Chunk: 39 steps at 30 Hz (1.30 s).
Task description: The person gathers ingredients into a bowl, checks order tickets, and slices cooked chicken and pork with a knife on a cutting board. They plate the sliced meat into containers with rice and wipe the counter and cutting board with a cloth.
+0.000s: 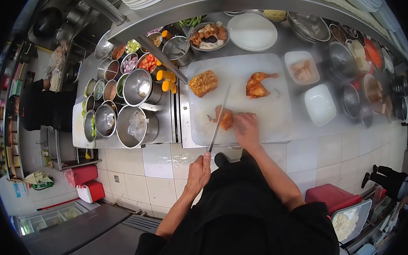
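Note:
My left hand [199,172] is wrapped round the handle of a long knife [222,107], whose blade points away from me over a white cutting board [278,126]. The blade lies against the left side of a browned piece of chicken [226,120]. My right hand [246,129], slightly blurred, grips that piece from the right with bent fingers. Farther back on the board sit a roasted chicken leg [258,87] and a golden, crusted chunk of food [203,83]. A small scrap rests beside the blade.
Metal bowls [137,126] and chopped vegetables stand left of the board. Behind it are a white plate [252,32] and a bowl of meat pieces [209,36]. White dishes [320,104] are at right. A steel shelf [247,1] overhangs the back. A person [48,102] stands far left.

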Available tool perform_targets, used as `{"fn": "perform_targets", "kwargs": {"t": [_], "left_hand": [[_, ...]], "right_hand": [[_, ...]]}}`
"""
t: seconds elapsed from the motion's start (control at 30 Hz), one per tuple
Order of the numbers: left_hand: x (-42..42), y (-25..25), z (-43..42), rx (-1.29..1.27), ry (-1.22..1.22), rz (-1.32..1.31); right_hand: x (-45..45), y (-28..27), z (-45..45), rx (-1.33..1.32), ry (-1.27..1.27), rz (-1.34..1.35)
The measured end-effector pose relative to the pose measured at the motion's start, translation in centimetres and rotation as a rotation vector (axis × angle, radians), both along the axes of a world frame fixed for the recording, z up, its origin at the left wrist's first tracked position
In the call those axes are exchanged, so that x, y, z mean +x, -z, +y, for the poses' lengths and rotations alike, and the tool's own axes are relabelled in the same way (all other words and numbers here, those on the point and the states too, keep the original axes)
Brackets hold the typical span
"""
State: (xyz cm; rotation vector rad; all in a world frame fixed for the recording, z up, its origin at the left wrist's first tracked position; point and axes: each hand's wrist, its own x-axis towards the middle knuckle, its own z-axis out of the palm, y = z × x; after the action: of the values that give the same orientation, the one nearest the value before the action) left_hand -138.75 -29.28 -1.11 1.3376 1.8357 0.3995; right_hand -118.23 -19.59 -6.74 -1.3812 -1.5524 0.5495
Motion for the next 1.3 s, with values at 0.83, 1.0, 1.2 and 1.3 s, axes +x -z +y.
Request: {"fn": "perform_targets", "kwargs": {"t": [0.83, 1.0, 1.2, 1.3], "left_hand": [[2.8, -0.5, 3.0, -0.005, 0.055, 0.113], [3.3, -0.5, 3.2, -0.022, 0.062, 0.16], [2.9, -0.3, 2.9, -0.041, 0.101, 0.174], [2.5, -0.4, 3.7, -0.081, 0.05, 0.103]], "right_hand": [[-0.2, -3.4, 4.3, 0.106, -0.025, -0.012], [-4.0, -11.0, 12.5, 0.294, -0.167, -0.331], [-5.8, -0.3, 12.6, 0.155, -0.504, -0.568], [-4.0, -4.3, 14.0, 0.141, -0.255, -0.157]]}}
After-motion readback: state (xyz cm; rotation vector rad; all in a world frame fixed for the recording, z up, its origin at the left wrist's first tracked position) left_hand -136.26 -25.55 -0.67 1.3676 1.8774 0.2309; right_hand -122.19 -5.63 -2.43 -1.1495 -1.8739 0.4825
